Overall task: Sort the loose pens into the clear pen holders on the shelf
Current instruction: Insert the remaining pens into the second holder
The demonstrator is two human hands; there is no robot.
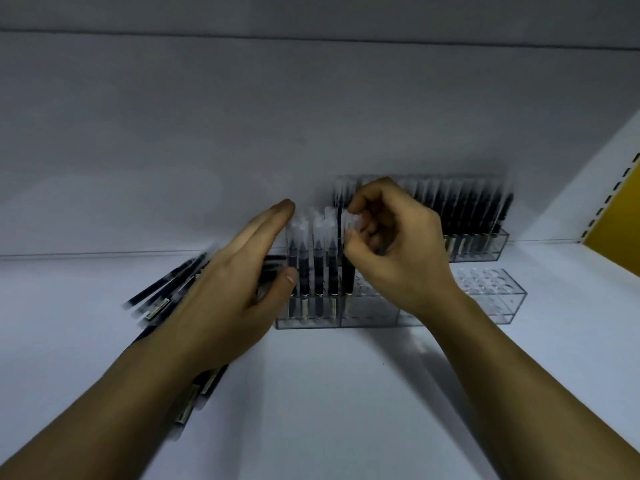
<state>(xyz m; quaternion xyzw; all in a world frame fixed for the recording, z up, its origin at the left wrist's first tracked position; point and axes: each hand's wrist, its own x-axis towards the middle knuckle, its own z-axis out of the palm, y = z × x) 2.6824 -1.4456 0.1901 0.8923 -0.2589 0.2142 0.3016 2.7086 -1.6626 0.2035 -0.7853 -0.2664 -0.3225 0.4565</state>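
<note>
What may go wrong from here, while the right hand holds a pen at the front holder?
1. The pen that the right hand pinches stands close beside the upright pens; if tilted, it may knock them or miss its hole in the front holder.
2. The forearm behind the left hand lies over the loose pens; drawing it back might sweep some off the shelf.

I count two clear pen holders: the near holder [374, 317] and the far holder [485, 251]. Five upright pens [318, 268] show in the near one's front row. The loose pens [162, 292] at left blur beyond my counting.
</note>
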